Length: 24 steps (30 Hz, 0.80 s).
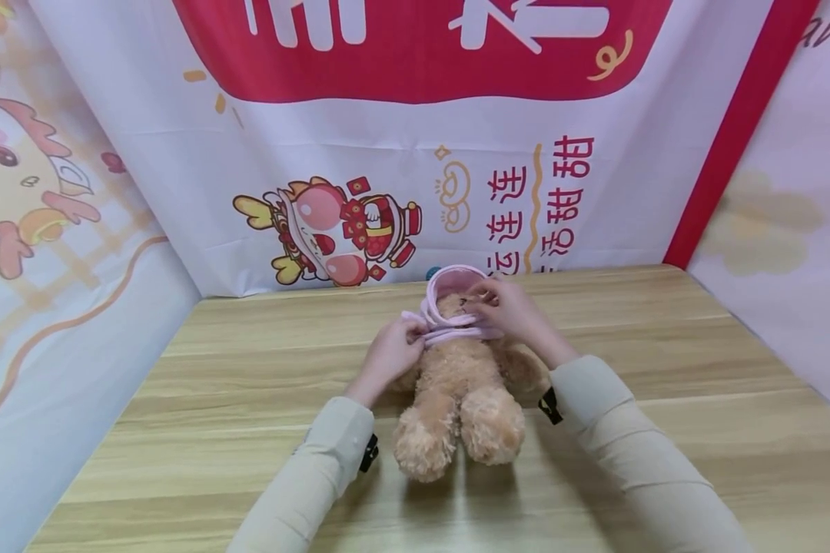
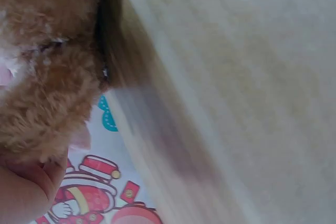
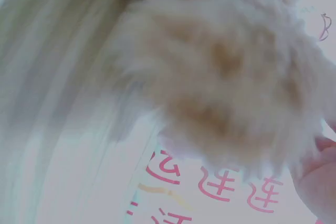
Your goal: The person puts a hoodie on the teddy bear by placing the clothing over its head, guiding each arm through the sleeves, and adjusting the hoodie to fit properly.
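Starting far left: cartoon-print cloth (image 1: 34, 177) hangs beside the wooden surface (image 1: 235, 399). Next, left sleeve (image 1: 304, 484), pale, cuff at wrist. Left hand (image 1: 393, 355) pinches the near-left edge of the pink hood (image 1: 449, 336), beside the bear's neck. Teddy bear (image 1: 459, 376) lies face up mid-surface, legs toward the person, head toward the printed backdrop (image 1: 615, 192); pink hood goes round its head, face partly showing. Right hand (image 1: 515, 311) is at the hood's right side by the face, fingers bent, seemingly pinching its edge; right wrist view is blurry. Right sleeve (image 1: 636, 453) last, also pale.
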{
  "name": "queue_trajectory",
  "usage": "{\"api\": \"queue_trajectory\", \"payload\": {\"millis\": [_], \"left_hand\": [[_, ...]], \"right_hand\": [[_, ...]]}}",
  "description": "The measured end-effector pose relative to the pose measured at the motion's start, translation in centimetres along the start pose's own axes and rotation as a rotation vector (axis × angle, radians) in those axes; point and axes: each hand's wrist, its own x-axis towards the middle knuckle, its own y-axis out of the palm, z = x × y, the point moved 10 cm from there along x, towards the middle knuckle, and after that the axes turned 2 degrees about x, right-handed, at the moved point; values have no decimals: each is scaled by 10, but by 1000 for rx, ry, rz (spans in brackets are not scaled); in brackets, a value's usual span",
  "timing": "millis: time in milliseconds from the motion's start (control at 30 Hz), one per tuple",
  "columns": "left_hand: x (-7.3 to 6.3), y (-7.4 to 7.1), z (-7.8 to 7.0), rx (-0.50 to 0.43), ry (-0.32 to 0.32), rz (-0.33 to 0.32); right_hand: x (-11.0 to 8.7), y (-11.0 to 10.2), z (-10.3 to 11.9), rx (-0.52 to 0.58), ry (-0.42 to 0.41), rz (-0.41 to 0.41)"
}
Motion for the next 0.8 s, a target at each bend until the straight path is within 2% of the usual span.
{"api": "queue_trajectory", "payload": {"millis": [133, 267, 333, 400, 500, 567, 667, 800], "left_hand": [[1, -2, -4, 8, -14, 22], [1, -5, -5, -15, -41, 18], [2, -7, -9, -61, -17, 12], [2, -7, -16, -109, 37, 18], [2, -2, -26, -157, 117, 59], [1, 1, -29, -153, 134, 86], [0, 7, -27, -114, 117, 126], [-2, 16, -20, -58, 53, 190]], "right_hand": [[-17, -8, -4, 13, -19, -9], [-36, 0, -12, 3, -15, 111], [-46, 6, -16, 5, -17, 185], [-53, 11, -18, 27, -19, 251], [-62, 20, -23, 36, 5, 339], [-66, 26, -26, 22, 14, 379], [-68, 31, -31, -15, 23, 373], [-65, 27, -32, -57, -5, 264]]}}
